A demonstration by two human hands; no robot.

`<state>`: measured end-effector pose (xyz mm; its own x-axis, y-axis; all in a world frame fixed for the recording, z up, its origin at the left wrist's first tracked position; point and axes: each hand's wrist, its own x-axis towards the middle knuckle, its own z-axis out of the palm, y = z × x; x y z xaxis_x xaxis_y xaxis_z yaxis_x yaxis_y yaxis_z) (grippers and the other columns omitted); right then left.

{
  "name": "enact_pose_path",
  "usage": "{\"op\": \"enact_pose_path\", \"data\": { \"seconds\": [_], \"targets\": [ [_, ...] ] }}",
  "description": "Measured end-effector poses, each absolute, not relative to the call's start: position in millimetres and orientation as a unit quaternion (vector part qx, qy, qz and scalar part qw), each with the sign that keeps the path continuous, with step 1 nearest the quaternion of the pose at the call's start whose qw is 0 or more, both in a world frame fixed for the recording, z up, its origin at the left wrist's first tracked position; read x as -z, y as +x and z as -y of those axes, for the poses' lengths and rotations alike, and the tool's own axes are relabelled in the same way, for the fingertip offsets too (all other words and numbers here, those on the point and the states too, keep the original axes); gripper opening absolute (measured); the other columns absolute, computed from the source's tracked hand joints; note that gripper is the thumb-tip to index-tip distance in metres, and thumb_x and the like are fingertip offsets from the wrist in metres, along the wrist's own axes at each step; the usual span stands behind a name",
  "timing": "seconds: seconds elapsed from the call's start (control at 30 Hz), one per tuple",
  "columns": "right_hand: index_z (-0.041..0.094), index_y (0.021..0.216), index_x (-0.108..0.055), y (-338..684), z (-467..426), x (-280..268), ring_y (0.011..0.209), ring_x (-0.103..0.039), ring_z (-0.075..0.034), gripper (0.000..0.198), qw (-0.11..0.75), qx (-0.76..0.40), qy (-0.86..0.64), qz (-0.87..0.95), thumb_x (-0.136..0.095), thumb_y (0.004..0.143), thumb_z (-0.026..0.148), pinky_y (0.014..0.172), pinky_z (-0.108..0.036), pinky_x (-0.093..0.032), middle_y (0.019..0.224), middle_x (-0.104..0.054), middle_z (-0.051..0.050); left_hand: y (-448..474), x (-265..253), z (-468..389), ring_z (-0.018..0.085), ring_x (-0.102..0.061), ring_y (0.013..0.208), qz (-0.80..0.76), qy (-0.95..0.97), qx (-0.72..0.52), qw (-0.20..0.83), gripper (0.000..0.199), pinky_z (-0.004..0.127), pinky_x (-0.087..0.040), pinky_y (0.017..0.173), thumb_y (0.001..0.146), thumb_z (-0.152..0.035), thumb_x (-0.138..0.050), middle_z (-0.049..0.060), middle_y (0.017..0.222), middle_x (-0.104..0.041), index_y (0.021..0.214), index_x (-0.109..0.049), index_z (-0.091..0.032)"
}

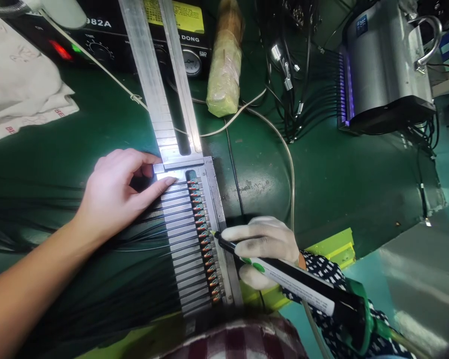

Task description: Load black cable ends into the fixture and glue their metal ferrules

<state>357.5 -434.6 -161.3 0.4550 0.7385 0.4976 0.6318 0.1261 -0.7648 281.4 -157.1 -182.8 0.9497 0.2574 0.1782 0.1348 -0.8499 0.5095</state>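
While your right hand [264, 244], in a white glove, holds a black pen-shaped tool [303, 286] with its fingers closed around the barrel, your bare left hand [115, 192] reaches in from the other side to the far end of the metal fixture [215, 189]. Your left thumb and forefinger stand apart in a loose, narrow arch, the thumb tip lying on the fixture's face and the forefinger at its far left corner; whether they grip or only rest there, you cannot tell.

The fixture lies on the green table [262, 154] between your two hands, just left of the gloved one. Down its length, a row of small connectors [200, 214] sits beyond your left thumb tip, and dark cables [142, 242] run from it leftward, passing below your left wrist. Your tool's pale tip points at about the middle of that row; contact cannot be made out.

Past your left fingertips, a slotted metal piece [138, 55] stretches away from the fixture's far end toward a black control box [112, 30]. Farther right lies a wrapped block [224, 80].
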Motion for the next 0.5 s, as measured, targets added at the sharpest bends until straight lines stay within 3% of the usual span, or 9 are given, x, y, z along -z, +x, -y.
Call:
{"op": "enact_pose_path", "data": {
  "seconds": [0.5],
  "targets": [
    [0.019,0.086,-0.061,359.0,429.7,163.4,0.072,-0.072,-0.016,0.007,0.548,-0.048,-0.658,0.514,-0.062,0.083,0.024,0.061,-0.027,-0.056,0.097,-0.075,-0.009,281.7,183.0,157.5,0.016,-0.049,0.069,-0.103,0.953,-0.123,0.256,0.035,0.030,-0.037,0.063,0.089,-0.054,-0.054,-0.002,0.072,-0.051,0.092,-0.059,-0.020]
  ]
}}
